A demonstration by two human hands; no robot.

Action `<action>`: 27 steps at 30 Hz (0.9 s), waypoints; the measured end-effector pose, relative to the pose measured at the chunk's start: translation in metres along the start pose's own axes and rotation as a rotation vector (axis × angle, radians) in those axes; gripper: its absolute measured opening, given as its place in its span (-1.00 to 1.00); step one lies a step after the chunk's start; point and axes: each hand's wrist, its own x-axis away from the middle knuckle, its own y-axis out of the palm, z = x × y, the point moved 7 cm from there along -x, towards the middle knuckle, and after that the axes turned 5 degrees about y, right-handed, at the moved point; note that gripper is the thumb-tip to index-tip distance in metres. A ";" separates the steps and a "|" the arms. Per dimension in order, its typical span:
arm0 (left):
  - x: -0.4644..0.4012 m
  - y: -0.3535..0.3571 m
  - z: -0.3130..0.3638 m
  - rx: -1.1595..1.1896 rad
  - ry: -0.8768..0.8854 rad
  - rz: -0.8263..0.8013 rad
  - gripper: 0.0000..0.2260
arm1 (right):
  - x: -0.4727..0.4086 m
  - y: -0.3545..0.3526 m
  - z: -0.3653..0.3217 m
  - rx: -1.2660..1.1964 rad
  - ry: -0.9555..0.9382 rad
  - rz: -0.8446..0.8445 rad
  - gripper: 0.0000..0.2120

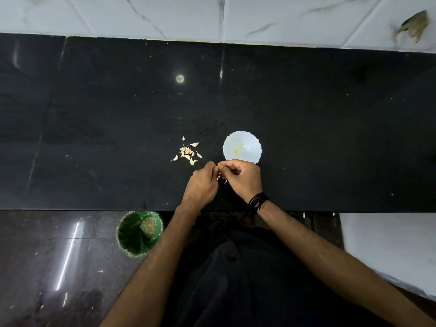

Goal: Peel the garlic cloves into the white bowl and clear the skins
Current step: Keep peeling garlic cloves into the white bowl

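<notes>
Cloves [188, 151] lie beside bowl [253, 147]; bin [128, 234] below counter [94, 126].

There is a single view, from a wide-angle camera worn on the person's head, looking steeply down and forward. The glossy black stone countertop [94, 119] runs as a broad band across the middle of the frame, bowed by the lens. The white marbled tile wall [188, 15] fills the top edge, so the camera faces that wall. The dark polished floor [47, 267] and the person's own forearms occupy the bottom, close to the lens.
</notes>
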 end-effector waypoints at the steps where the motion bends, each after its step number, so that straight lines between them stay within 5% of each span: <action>1: 0.000 -0.001 0.002 -0.022 0.030 0.005 -0.81 | -0.001 -0.001 0.000 -0.001 0.001 -0.005 -0.90; 20: -0.002 0.002 0.007 -0.193 0.155 -0.020 -0.81 | -0.005 -0.006 0.002 -0.154 0.118 -0.169 -0.92; 27: -0.001 0.000 0.013 -0.226 0.110 0.019 -0.86 | -0.005 -0.004 -0.004 -0.087 0.079 -0.060 -0.92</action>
